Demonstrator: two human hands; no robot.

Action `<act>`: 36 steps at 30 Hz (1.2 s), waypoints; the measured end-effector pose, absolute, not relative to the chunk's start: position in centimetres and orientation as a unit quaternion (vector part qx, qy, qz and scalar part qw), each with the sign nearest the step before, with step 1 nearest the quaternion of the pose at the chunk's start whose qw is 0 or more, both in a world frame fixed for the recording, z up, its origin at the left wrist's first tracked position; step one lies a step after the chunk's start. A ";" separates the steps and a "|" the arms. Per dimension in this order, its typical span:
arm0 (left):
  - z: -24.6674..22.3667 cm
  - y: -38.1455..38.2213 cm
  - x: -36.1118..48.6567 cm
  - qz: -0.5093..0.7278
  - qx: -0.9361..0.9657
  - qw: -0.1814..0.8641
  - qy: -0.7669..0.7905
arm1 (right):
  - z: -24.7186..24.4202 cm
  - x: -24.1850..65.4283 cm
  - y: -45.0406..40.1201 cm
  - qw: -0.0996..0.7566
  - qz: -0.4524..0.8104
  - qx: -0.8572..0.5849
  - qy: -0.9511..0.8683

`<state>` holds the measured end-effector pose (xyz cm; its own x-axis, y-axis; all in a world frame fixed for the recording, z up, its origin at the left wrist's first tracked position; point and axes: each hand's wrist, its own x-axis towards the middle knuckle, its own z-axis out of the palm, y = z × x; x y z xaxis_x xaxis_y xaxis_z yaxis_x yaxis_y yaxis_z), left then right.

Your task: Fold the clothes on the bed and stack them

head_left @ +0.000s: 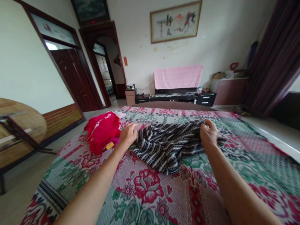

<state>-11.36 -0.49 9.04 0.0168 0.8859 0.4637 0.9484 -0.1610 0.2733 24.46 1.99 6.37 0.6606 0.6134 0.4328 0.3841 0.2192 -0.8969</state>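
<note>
A black and white striped knit garment (pixel 166 143) lies crumpled on the flowered table cover (pixel 147 187), partly stretched between my two hands. At its left end my left hand (pixel 128 135) has its fingers closed on the edge of the cloth. My right hand (pixel 209 133) pinches the upper right part, and some of the fabric shows past the wrist on the far side. Which part of the garment each hand holds cannot be made out. Left of my left hand sits a heap of bright red clothing (pixel 103 131) with white print and a small yellow patch.
Beyond the table stands a low black TV cabinet (pixel 206 99), with a pink towel (pixel 178 77) draped over the screen. A folded round wooden table (pixel 21 131) leans at the left. Dark curtains (pixel 269 59) hang at the right.
</note>
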 end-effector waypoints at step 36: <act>5.2 -4.0 -24.9 -0.062 -0.586 0.195 -0.784 | 2.6 14.2 -1.4 0.314 0.037 -0.447 -0.837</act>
